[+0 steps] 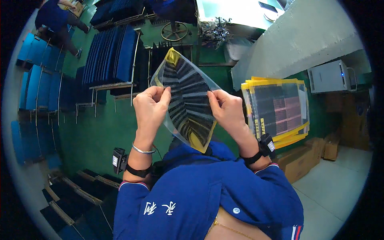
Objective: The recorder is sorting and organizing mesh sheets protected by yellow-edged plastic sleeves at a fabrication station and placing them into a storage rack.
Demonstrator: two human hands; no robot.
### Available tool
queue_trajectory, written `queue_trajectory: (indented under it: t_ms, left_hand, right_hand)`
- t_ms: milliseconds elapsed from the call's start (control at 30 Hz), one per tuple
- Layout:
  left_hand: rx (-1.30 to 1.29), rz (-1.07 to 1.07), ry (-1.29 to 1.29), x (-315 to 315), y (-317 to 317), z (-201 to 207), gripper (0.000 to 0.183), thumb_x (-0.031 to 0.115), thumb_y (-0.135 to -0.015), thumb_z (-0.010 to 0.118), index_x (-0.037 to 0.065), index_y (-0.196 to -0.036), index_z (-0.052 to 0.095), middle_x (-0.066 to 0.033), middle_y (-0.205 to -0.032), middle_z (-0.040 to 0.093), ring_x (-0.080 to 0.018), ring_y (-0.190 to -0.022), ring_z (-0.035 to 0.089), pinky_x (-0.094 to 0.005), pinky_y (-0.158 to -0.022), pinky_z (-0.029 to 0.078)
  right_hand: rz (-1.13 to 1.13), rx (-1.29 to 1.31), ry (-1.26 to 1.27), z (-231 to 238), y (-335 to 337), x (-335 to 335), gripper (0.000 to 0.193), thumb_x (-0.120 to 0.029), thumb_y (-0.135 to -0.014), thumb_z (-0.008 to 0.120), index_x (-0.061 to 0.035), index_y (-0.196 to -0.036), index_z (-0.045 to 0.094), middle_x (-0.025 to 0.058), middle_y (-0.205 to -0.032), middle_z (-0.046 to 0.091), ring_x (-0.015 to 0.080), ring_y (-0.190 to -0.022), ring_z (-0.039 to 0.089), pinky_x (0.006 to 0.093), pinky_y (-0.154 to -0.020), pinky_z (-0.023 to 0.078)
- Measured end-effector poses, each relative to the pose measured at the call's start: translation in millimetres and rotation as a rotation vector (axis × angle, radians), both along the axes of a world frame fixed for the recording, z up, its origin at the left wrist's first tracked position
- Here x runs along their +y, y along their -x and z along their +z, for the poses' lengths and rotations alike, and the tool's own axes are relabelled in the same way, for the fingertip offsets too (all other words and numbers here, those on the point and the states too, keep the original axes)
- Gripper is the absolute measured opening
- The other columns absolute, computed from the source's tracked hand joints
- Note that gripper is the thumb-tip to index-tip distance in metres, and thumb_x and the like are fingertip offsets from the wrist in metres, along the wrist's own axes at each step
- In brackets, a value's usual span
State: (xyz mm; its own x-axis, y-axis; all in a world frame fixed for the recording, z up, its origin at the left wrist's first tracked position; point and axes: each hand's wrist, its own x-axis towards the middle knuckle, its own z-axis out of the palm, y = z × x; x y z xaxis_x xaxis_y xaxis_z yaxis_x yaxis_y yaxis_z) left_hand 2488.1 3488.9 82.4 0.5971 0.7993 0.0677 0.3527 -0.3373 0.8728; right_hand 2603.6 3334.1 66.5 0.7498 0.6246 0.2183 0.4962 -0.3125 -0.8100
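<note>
Above a green floor (96,136), at the centre of the view and in front of a person's blue shirt (180,196), a bowed, clear plastic sheet with rows of dark markings and yellow ends (183,100) is held up between two bare hands. Its left side is pinched between thumb and fingers of the left hand (151,102); its right side is pinched in the same way by the right hand (227,110). By this grip at opposite edges, the marked middle is probably spared from touch and the sheet is made to bend along its length. Whether one layer or several are held cannot be told. Beside the right hand, a stack of similar dark, yellow-edged sheets (276,110) is laid flat, perhaps so that each can be reached easily; what it rests on is hidden. Nearer the body, a brown cardboard box (298,162) is seen. At upper left, dark blue flat panels (108,56) are stood on edge in a metal rack (114,85), seemingly to save room.
</note>
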Motion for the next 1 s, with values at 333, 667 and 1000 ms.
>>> queue_trajectory:
  t_ms: [333,667,1000]
  left_hand:
    - [-0.063,-0.124,-0.189,-3,8,-2,0.03,-0.002,-0.08,0.054,0.007,-0.107,0.062,-0.004,-0.065,0.059,-0.0056,-0.05,0.045,-0.022,-0.048,0.038]
    - [0.1,-0.264,-0.218,-17,6,4,0.025,0.014,-0.085,0.053,-0.005,-0.1,0.058,-0.0176,-0.085,0.056,-0.025,-0.072,0.057,-0.0305,-0.065,0.044]
    - [0.249,-0.286,-0.077,-20,-15,25,0.038,0.032,-0.079,0.06,-0.005,-0.083,0.064,-0.019,-0.071,0.062,-0.0256,-0.06,0.06,-0.0322,-0.058,0.046]
  right_hand:
    - [0.07,0.345,0.043,3,-4,-7,0.03,-0.022,-0.086,0.057,0.0032,-0.072,0.064,-0.0075,-0.054,0.047,0.0007,-0.052,0.036,0.0216,-0.044,0.028]
    - [0.149,0.445,-0.026,-4,6,-3,0.026,-0.021,-0.085,0.056,0.003,-0.076,0.062,0.0035,-0.049,0.051,0.0063,-0.046,0.047,0.0257,-0.042,0.036]
    - [0.178,0.061,-0.096,5,18,4,0.016,-0.011,-0.083,0.057,0.0031,-0.079,0.061,0.0171,-0.059,0.055,0.0158,-0.046,0.052,0.028,-0.044,0.039]
